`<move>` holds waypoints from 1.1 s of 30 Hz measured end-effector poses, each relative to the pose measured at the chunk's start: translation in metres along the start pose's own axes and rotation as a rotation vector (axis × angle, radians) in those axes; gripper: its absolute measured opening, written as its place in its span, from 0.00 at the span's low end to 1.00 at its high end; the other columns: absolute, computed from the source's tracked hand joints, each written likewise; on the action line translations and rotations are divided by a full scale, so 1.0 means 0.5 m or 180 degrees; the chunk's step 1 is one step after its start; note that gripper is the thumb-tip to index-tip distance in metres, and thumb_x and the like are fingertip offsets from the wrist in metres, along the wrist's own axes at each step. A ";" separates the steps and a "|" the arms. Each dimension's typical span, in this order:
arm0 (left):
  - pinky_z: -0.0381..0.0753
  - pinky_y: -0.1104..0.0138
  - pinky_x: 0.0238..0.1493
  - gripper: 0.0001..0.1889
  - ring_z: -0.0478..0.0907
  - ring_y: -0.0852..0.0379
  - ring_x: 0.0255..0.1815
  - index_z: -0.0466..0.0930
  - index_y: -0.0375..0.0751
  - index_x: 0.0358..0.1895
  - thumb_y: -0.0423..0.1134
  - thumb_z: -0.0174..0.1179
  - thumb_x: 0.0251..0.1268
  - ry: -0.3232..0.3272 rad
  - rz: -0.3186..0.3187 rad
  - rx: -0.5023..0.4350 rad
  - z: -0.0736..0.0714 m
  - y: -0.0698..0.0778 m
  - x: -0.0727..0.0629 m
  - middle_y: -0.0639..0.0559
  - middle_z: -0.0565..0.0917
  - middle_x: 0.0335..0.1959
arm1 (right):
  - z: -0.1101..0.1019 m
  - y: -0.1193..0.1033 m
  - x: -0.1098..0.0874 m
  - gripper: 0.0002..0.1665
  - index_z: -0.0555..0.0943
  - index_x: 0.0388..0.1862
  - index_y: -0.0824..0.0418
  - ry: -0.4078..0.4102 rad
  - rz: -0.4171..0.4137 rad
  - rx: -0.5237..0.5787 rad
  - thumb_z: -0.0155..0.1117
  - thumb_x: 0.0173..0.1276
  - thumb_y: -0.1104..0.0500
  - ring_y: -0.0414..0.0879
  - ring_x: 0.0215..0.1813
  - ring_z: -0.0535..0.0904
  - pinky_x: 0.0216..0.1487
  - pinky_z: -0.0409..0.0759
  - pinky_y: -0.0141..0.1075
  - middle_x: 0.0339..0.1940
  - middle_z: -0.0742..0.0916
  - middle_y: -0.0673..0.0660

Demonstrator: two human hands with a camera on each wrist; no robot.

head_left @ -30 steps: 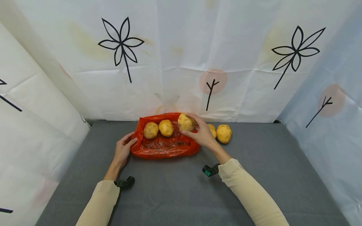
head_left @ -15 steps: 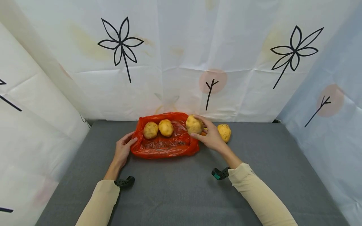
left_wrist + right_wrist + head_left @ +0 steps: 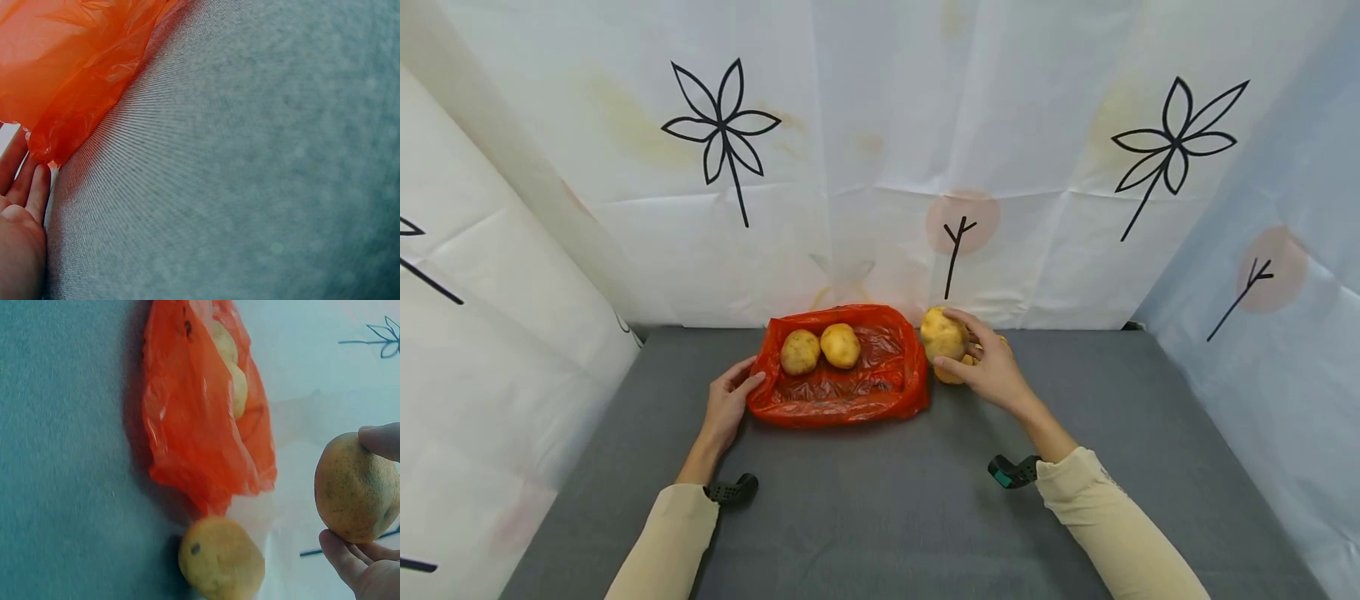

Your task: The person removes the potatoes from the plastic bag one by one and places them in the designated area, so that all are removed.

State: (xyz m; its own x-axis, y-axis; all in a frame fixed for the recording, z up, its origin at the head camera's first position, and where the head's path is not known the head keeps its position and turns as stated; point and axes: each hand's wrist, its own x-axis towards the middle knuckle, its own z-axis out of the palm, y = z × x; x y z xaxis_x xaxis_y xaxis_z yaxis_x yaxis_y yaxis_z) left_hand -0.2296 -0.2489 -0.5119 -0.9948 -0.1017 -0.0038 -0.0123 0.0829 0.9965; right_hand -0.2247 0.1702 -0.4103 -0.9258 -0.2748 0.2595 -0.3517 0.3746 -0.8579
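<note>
Right hand [image 3: 992, 371] has moved right over the last second: held potato [image 3: 944, 335] was over the red bag [image 3: 842, 410], now it's past the bag's right rim. Grip on that side is pinching the potato, thumb against fingers across it. Right wrist view shows it raised, apart from both the bag and the outside potato [image 3: 222, 558] below.

Left hand [image 3: 727, 408] hasn't budged — at the bag's left end, fingers touching the plastic. Can't tell if that grip pinches the rim or just rests on it.

Bag lies on the grey surface [image 3: 865, 500], mouth up. Left potato [image 3: 801, 352] and right potato [image 3: 840, 346] sit inside, close together toward its left half, no visible shift.

What it means: held potato is out of the bag's footprint, bag count is two. Outside potato sits on the surface just beside the bag's right end; a bit more yellow shows past the right hand — mostly hidden, can't confirm a count there. My read: held potato isn't set down yet, its weight is on the right hand.
</note>
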 end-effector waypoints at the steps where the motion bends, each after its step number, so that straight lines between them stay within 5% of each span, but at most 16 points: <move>1: 0.76 0.78 0.51 0.24 0.74 0.67 0.54 0.71 0.32 0.71 0.35 0.57 0.77 0.0013 0.0007 -0.0003 0.000 -0.001 0.000 0.41 0.74 0.65 | -0.007 0.001 -0.002 0.41 0.68 0.77 0.56 0.0015 0.0015 -0.0001 0.74 0.67 0.61 0.63 0.68 0.71 0.65 0.71 0.61 0.72 0.72 0.64; 16: 0.76 0.76 0.52 0.25 0.75 0.64 0.56 0.73 0.34 0.70 0.41 0.59 0.77 0.0080 0.0156 0.0051 0.001 -0.016 0.002 0.46 0.77 0.62 | -0.107 0.042 -0.030 0.43 0.62 0.81 0.52 0.0198 0.0294 -0.0107 0.70 0.71 0.58 0.64 0.67 0.72 0.59 0.76 0.56 0.73 0.68 0.67; 26: 0.76 0.77 0.52 0.24 0.75 0.66 0.54 0.71 0.32 0.71 0.38 0.58 0.77 0.0009 0.0127 0.0021 0.000 -0.010 0.001 0.39 0.74 0.66 | -0.163 0.087 -0.055 0.44 0.61 0.81 0.56 0.0383 0.0520 -0.0329 0.70 0.71 0.57 0.66 0.66 0.70 0.55 0.78 0.47 0.74 0.66 0.71; 33: 0.75 0.78 0.52 0.24 0.74 0.66 0.55 0.71 0.35 0.72 0.39 0.58 0.77 0.0013 0.0065 0.0012 0.000 -0.017 0.006 0.39 0.73 0.67 | -0.190 0.122 -0.071 0.46 0.58 0.82 0.59 0.0385 0.0706 -0.0430 0.70 0.71 0.58 0.73 0.67 0.67 0.57 0.73 0.65 0.74 0.64 0.75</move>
State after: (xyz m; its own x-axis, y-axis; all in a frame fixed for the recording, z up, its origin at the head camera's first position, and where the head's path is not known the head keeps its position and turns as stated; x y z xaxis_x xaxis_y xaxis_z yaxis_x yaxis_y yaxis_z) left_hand -0.2322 -0.2500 -0.5203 -0.9944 -0.1041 0.0170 0.0077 0.0887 0.9960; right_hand -0.2263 0.2869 -0.4300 -0.9892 -0.0682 0.1300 -0.1463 0.5307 -0.8348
